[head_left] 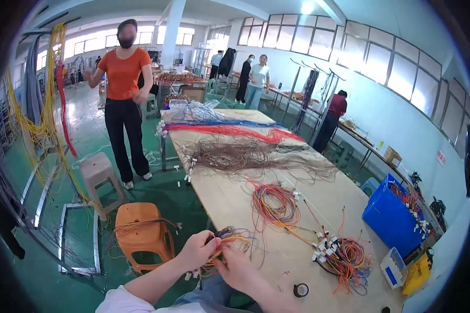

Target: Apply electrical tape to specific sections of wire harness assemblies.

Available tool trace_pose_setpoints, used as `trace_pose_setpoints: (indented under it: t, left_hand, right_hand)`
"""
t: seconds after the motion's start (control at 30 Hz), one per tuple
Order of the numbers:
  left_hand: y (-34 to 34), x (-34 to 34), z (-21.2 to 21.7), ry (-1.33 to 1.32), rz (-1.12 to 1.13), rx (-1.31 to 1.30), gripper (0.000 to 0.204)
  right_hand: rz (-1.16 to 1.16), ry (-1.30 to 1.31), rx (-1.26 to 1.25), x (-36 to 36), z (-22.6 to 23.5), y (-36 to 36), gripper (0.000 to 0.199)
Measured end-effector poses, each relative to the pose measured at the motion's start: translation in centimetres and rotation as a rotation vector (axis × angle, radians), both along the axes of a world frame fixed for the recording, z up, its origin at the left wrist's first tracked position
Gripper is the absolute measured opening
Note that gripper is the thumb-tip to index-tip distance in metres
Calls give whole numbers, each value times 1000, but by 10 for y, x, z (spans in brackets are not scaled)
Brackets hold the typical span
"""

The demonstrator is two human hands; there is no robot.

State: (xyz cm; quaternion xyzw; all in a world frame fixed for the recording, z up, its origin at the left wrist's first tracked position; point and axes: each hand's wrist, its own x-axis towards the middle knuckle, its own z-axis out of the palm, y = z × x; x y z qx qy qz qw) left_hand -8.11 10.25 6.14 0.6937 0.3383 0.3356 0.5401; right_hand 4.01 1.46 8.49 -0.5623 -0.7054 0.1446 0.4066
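Note:
Close to the table's near edge, both my hands are closed on a coiled bundle of coloured wires, yellow, dark and blue among them. My left hand grips it from the left, with a pinkish-red strand showing by its fingers. The fingers of my right hand curl against the bundle from the right and are partly hidden. White connectors dangle below my hands. Farther along the table lies a loose coil of red and yellow wires. To its right is another coil with a cluster of white connectors.
The wooden table carries long brown wires, red wires and a black tape roll. A blue crate stands at right. Orange and grey stools stand left, near a person in orange.

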Motion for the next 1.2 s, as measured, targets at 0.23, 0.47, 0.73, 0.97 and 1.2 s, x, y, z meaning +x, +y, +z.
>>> trace_pose_setpoints:
  t: [0.23, 0.47, 0.73, 0.97, 1.2]
  left_hand:
    - [-10, -16, 16, -238, 16, -322, 17]
    - [-12, -1, 22, 13, 176, 270, 18]
    - [-34, 11, 41, -105, -7, 181, 13]
    - [-46, 6, 33, -110, -87, 356, 19]
    - [-50, 7, 26, -105, -106, 337, 26]
  right_hand:
    - [73, 444, -203, 12, -27, -29, 12]
    - [292, 204, 146, 0, 21, -35, 13]
    - [64, 604, 73, 0, 28, -30, 8]
    - [-177, 744, -69, -3, 23, -37, 8]
    - [-271, 678, -119, -2, 33, -40, 8]
